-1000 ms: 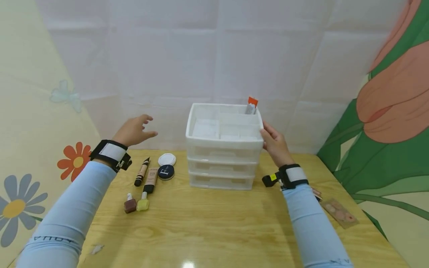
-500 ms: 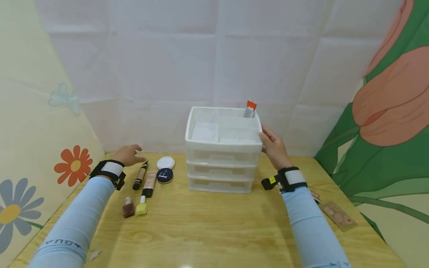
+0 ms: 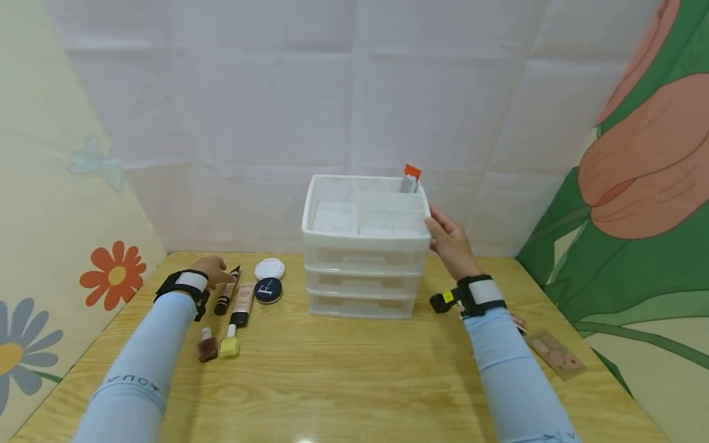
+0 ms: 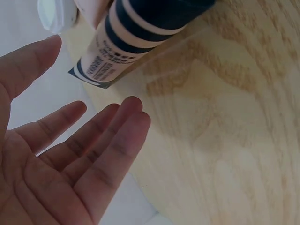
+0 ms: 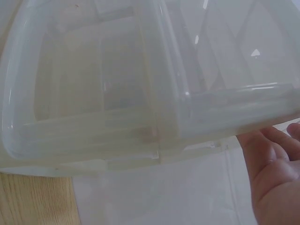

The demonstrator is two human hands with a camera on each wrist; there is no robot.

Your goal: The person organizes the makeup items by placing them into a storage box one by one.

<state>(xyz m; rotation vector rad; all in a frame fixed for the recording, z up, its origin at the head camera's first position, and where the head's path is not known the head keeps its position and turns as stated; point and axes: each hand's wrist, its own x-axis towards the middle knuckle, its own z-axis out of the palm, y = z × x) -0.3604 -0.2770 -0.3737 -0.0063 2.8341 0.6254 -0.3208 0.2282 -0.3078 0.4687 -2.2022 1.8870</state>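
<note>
My left hand (image 3: 213, 271) is at the far left of the table, beside a beige cosmetic tube (image 3: 224, 299) with black bands. In the left wrist view, the fingers are spread and slightly bent, with a gap between them and the striped tube (image 4: 119, 40). My right hand (image 3: 451, 243) holds the upper right side of a white plastic drawer organizer (image 3: 365, 246), thumb at the rim and fingers along the side. The right wrist view has the clear drawer unit (image 5: 164, 103) close up, with the right hand (image 5: 274, 173) at its edge.
Right of the striped tube lie a BB cream tube (image 3: 242, 301), a navy compact (image 3: 268, 290) and a white round case (image 3: 269, 269). Brown (image 3: 207, 347) and yellow nail polish bottles (image 3: 229, 344) stand nearer. An orange-topped item (image 3: 411, 175) sits in the organizer; a palette (image 3: 556, 354) lies right.
My left hand has come down from above the table's back left to the striped tube. The right hand stays at the organizer's side; the view has shifted slightly.
</note>
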